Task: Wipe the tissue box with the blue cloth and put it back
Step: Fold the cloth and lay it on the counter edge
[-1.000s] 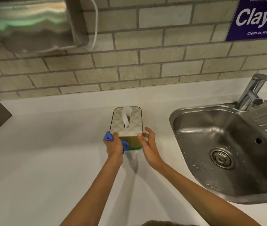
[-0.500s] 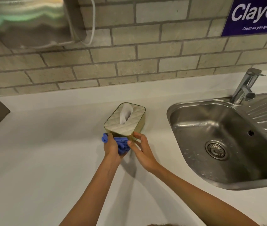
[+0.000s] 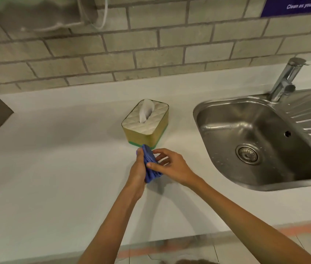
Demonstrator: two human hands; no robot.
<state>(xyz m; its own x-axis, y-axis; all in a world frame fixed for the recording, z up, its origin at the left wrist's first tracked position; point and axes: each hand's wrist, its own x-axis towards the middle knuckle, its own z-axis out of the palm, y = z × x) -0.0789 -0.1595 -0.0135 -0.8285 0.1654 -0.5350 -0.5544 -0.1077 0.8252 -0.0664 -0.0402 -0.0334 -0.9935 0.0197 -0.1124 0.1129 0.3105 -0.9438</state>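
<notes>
Hands, two: left [image 3: 138,169] and right [image 3: 171,165] grip one blue cloth [image 3: 150,166] beside one tissue box [image 3: 146,124].

Head view, looking down, counter [image 3: 55,168] close

Place: shared pantry or office kitchenette
Fixtures: steel sink [image 3: 261,141] with tap [image 3: 285,80], set in a white counter [image 3: 55,159]
Wall: brick tiles [image 3: 150,44]
Sign: purple notice [image 3: 297,6] reading "Clean as you go"
</notes>
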